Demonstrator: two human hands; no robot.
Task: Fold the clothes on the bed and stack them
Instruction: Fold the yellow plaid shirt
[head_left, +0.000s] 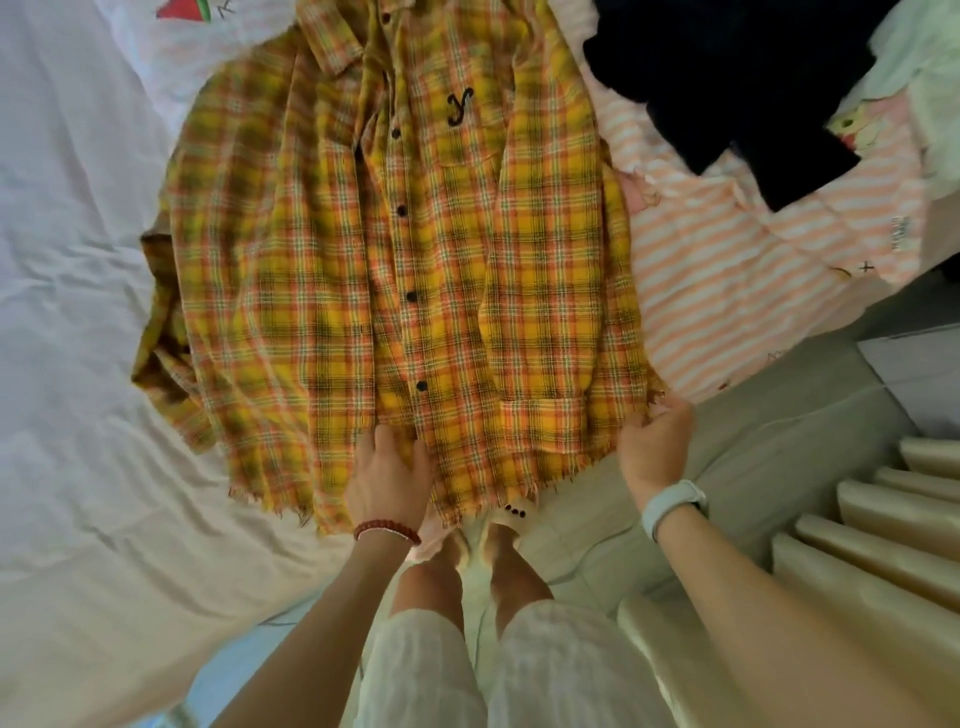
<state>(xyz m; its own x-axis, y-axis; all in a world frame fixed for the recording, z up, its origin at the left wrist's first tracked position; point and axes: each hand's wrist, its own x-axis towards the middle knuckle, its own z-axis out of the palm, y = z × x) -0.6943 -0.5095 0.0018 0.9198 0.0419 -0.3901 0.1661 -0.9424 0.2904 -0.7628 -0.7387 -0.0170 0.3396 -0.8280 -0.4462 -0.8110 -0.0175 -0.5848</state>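
Observation:
A yellow and orange plaid shirt (415, 249) with black buttons lies front up on the white bed sheet (72, 322), collar away from me. Its frayed hem hangs over the bed's near edge. My left hand (387, 486) rests on the hem near the button line, with the fingers tucked into the cloth. My right hand (652, 441) pinches the shirt's right bottom corner at the bed's edge. The left sleeve is bunched at the shirt's left side.
A dark navy garment (737, 78) lies on a pink and white striped cloth (727, 270) at the right of the bed. Another white cloth with a red print (187, 10) lies at the top left. Cream curtain folds (857, 545) stand at my right. My legs and feet are below.

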